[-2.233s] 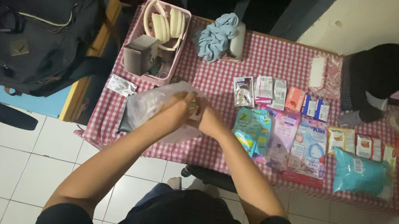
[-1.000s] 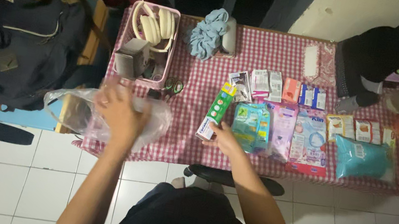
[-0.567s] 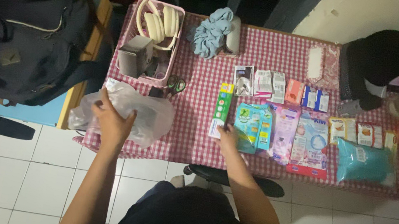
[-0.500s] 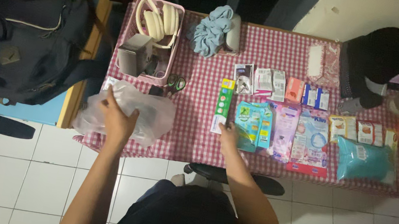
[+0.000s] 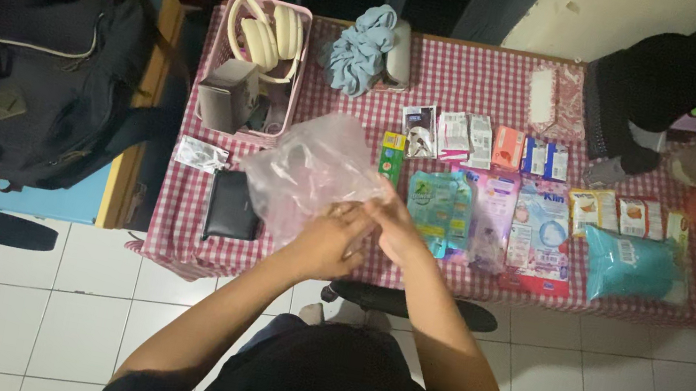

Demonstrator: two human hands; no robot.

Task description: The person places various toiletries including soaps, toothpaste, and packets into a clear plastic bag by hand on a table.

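Plastic bag (image 5: pixel 314 171) sat pinched by both hands — left hand (image 5: pixel 326 241), right hand (image 5: pixel 393 223) — near the surface's (image 5: pixel 483 76) front edge, mid-handling; widening its mouth would need separated grips.

Both hands (image 5: pixel 365 232) gripping clear plastic bag (image 5: pixel 311 172), checked table (image 5: pixel 483 81), black wallet (image 5: pixel 233 204) beside
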